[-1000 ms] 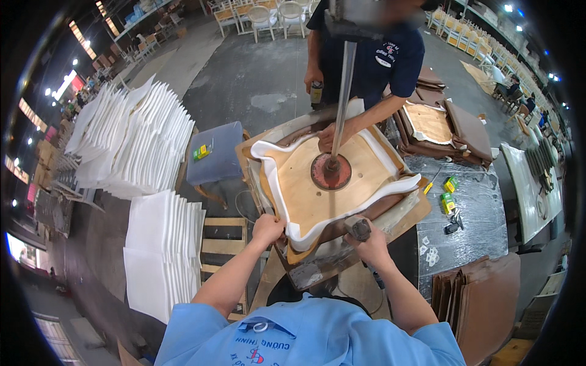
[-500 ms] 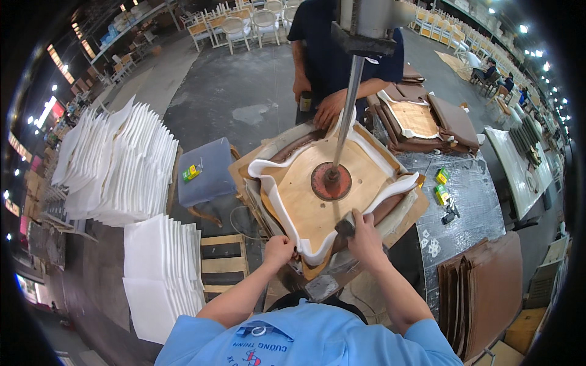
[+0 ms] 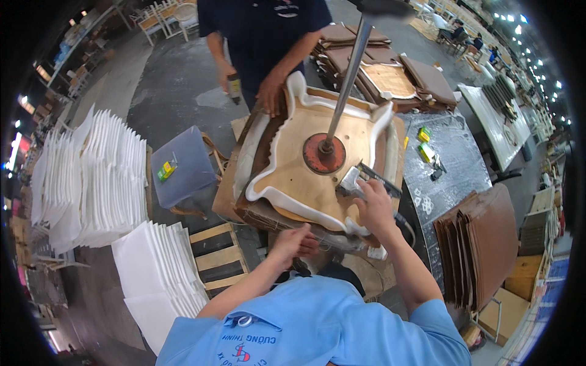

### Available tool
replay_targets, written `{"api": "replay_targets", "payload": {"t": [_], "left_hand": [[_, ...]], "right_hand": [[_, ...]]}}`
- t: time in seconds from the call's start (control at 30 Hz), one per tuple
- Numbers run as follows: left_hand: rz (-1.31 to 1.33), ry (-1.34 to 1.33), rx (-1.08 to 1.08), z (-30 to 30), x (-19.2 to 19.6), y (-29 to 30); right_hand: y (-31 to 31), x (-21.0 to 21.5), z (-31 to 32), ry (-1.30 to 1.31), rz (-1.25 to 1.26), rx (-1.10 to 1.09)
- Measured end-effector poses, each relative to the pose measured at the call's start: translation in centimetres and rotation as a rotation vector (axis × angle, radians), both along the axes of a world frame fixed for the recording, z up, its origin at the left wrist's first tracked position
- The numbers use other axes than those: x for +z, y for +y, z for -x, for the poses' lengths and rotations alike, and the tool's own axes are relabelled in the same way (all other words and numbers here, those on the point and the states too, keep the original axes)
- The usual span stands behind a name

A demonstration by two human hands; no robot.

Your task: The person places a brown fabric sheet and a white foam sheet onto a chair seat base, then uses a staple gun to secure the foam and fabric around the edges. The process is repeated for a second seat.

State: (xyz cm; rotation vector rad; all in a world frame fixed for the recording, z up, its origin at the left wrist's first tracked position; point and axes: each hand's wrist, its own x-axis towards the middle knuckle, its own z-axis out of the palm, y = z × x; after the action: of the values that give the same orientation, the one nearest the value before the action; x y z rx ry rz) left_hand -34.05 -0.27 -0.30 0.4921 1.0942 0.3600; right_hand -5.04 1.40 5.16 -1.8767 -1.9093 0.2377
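A plywood seat panel (image 3: 284,171) edged with white padding (image 3: 299,212) and brown upholstery (image 3: 264,152) lies under a red round pressing disc (image 3: 314,163) on a metal rod (image 3: 349,79). My right hand (image 3: 375,210) grips a staple gun (image 3: 350,181), silver and black, over the panel's near right part. A hose runs down beside that wrist. Just off the near edge, my left hand (image 3: 295,244) has its fingers stretched out, slightly blurred, with nothing visible in them. Opposite me, a co-worker's hand (image 3: 270,93) touches the far left edge of the seat.
That co-worker's other hand (image 3: 224,74) holds a dark handheld tool (image 3: 234,86). White sheets (image 3: 113,177) stand stacked at left, beside a covered stool (image 3: 183,168). Brown upholstery pieces (image 3: 482,244) and a plastic-wrapped table (image 3: 448,165) with small yellow-green boxes (image 3: 425,135) are at right.
The seat has turned under the disc. My left hand has left its near corner and opened. My right hand has moved a little up and right with the staple gun. The whole view has shifted.
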Motion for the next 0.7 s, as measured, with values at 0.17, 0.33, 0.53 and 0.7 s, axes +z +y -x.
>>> {"api": "replay_targets", "payload": {"t": [0.17, 0.33, 0.53, 0.7], "left_hand": [[0.027, 0.084, 0.087, 2.5, 1.0, 2.3], [0.129, 0.074, 0.180, -1.0, -0.1, 2.4], [0.284, -0.002, 0.191, -4.8, -0.8, 1.0], [0.517, -0.171, 0.128, -11.3, -1.5, 1.3]], "right_hand": [[-8.1, -0.5, -1.8, 0.730, 0.663, -0.296], [-5.5, -1.0, -3.1, 1.356, 0.899, -0.621], [-0.5, -3.7, -7.6, 1.326, 1.162, -0.785], [3.6, -4.1, -10.1, 1.078, 1.460, -0.799]]}}
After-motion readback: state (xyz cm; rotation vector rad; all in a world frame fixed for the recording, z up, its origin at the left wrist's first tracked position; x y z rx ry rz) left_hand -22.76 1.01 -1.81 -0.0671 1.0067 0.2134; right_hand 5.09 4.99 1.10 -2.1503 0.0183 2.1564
